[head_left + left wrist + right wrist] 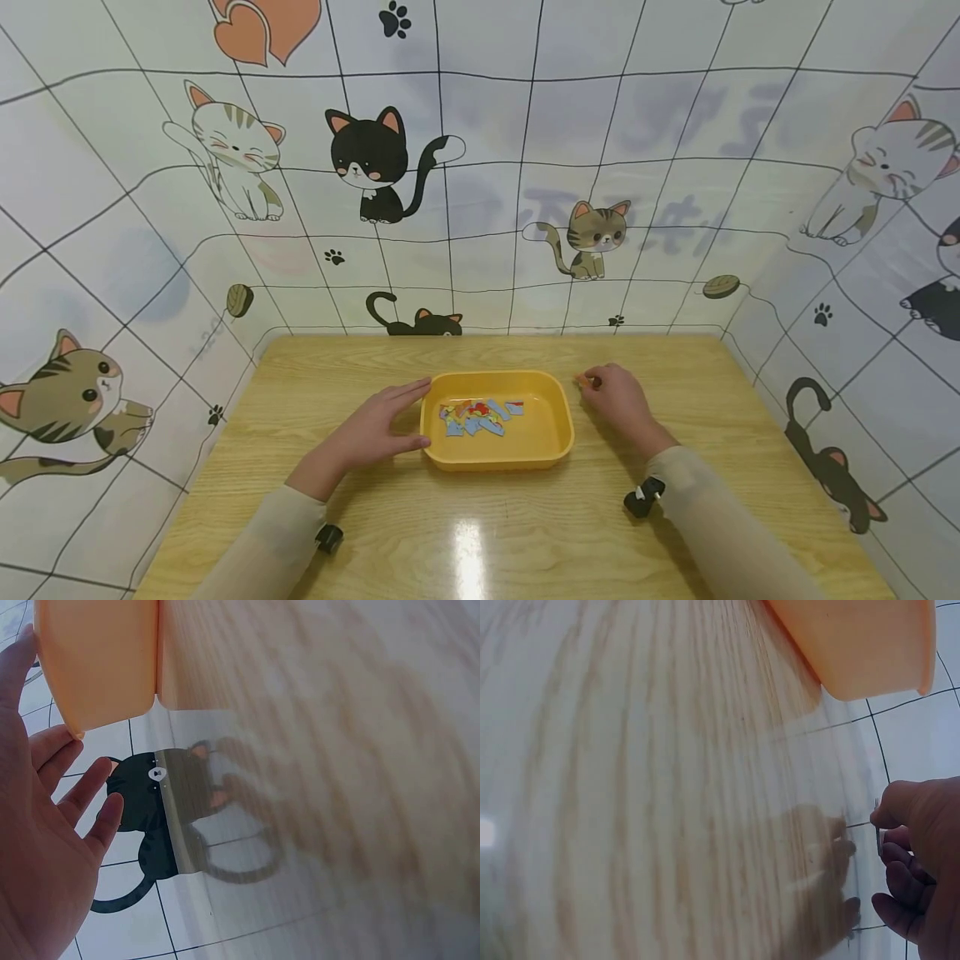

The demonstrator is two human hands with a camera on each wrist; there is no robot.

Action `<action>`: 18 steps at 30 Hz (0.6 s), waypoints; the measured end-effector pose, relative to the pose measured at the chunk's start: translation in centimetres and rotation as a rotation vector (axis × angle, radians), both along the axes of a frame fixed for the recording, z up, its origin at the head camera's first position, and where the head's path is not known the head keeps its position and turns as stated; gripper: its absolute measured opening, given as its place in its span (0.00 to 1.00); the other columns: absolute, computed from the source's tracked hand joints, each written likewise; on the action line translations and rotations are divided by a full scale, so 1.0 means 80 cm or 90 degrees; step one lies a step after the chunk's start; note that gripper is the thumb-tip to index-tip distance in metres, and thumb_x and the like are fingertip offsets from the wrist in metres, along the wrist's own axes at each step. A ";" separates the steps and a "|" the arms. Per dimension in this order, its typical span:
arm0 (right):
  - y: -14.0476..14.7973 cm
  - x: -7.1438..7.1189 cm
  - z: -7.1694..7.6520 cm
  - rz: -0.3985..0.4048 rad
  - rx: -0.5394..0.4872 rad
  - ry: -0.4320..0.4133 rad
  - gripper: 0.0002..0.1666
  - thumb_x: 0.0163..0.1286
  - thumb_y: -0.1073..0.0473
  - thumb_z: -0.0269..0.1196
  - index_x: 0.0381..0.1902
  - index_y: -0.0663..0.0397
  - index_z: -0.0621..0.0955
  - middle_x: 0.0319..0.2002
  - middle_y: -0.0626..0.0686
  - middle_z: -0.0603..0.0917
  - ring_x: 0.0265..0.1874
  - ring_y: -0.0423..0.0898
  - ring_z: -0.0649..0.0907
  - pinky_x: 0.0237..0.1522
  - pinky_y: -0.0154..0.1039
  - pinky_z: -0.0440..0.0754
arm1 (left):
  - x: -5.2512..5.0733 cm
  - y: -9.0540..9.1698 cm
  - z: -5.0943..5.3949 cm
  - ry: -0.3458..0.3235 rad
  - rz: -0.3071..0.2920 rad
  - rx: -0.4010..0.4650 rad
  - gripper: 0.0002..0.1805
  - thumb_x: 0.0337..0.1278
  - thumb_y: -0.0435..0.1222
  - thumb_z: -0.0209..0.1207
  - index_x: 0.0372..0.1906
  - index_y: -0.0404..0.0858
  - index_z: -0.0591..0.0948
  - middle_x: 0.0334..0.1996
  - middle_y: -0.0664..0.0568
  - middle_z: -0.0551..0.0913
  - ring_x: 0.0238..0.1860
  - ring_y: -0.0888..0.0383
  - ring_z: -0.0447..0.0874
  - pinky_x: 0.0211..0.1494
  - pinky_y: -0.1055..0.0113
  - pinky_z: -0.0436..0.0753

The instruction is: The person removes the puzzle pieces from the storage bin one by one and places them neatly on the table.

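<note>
Pinching an orange piece (pixel 582 381) in the right grip (pixel 619 402), toward the far edge of the table (pixel 390 525)! Touching the tray (pixel 546 427) of coloured pieces (pixel 491 427), left-edge side, with the left grip (pixel 375 427) spread wide.

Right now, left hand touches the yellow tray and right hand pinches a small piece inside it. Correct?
Not quite: the right hand pinches the small piece outside the yellow tray, off its right side; the head view shows it. The left hand does touch the tray.
</note>
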State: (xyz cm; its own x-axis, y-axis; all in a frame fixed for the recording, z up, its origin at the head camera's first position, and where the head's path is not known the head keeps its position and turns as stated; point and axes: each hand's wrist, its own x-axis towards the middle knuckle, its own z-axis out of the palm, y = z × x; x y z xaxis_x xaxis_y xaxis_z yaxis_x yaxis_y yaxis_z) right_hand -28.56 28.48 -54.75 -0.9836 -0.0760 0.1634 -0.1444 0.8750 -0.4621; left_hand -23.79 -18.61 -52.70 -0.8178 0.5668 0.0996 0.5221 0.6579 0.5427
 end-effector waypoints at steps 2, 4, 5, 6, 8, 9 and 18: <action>-0.001 0.000 -0.001 -0.006 -0.005 -0.007 0.16 0.74 0.60 0.69 0.53 0.65 0.91 0.38 0.58 0.85 0.35 0.53 0.81 0.40 0.52 0.83 | 0.000 0.000 0.001 -0.001 -0.001 0.001 0.52 0.66 0.57 0.76 0.88 0.44 0.67 0.88 0.57 0.62 0.85 0.42 0.62 0.84 0.34 0.63; -0.003 0.000 -0.003 -0.011 -0.006 -0.014 0.16 0.74 0.60 0.68 0.53 0.65 0.91 0.38 0.59 0.85 0.36 0.54 0.81 0.40 0.52 0.82 | 0.001 0.000 0.001 -0.002 0.000 0.003 0.52 0.66 0.56 0.76 0.88 0.44 0.67 0.88 0.57 0.62 0.85 0.42 0.62 0.84 0.34 0.63; -0.004 0.000 -0.004 -0.012 -0.006 -0.014 0.16 0.75 0.60 0.68 0.53 0.65 0.91 0.38 0.59 0.85 0.35 0.54 0.80 0.40 0.52 0.82 | 0.001 0.001 0.002 -0.002 0.000 0.005 0.52 0.66 0.56 0.76 0.87 0.44 0.67 0.88 0.57 0.62 0.85 0.42 0.62 0.84 0.34 0.63; -0.004 0.000 -0.006 -0.011 -0.004 -0.013 0.16 0.76 0.60 0.68 0.53 0.65 0.91 0.37 0.58 0.84 0.35 0.53 0.80 0.39 0.51 0.81 | 0.001 0.001 0.002 -0.003 0.000 0.006 0.52 0.66 0.56 0.76 0.87 0.44 0.67 0.88 0.57 0.62 0.85 0.42 0.62 0.84 0.34 0.63; -0.005 0.000 -0.008 -0.011 -0.003 -0.012 0.15 0.78 0.59 0.67 0.51 0.65 0.92 0.36 0.58 0.83 0.33 0.53 0.78 0.37 0.48 0.78 | 0.001 0.001 0.002 -0.004 -0.001 0.008 0.52 0.66 0.56 0.76 0.87 0.44 0.67 0.88 0.57 0.62 0.85 0.42 0.62 0.84 0.34 0.63; -0.005 -0.001 -0.009 -0.012 -0.001 -0.012 0.15 0.78 0.59 0.67 0.51 0.65 0.92 0.35 0.57 0.83 0.32 0.52 0.78 0.36 0.47 0.77 | 0.001 0.001 0.002 -0.004 -0.001 0.006 0.52 0.66 0.56 0.76 0.88 0.44 0.67 0.88 0.57 0.62 0.85 0.42 0.62 0.84 0.34 0.63; -0.009 -0.002 -0.005 -0.020 -0.022 -0.022 0.14 0.80 0.58 0.67 0.49 0.65 0.92 0.29 0.52 0.85 0.28 0.49 0.78 0.32 0.44 0.75 | -0.001 0.000 -0.001 -0.001 -0.005 0.007 0.52 0.66 0.56 0.76 0.88 0.44 0.67 0.88 0.58 0.61 0.85 0.43 0.62 0.84 0.35 0.63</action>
State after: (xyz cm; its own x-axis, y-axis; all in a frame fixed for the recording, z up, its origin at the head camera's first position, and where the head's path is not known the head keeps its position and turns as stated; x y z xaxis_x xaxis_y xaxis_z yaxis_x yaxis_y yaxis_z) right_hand -28.69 27.72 -55.11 -0.9905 -0.0404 0.1315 -0.1010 0.8622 -0.4963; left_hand -23.91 -18.64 -52.81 -0.8135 0.5720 0.1045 0.5262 0.6477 0.5510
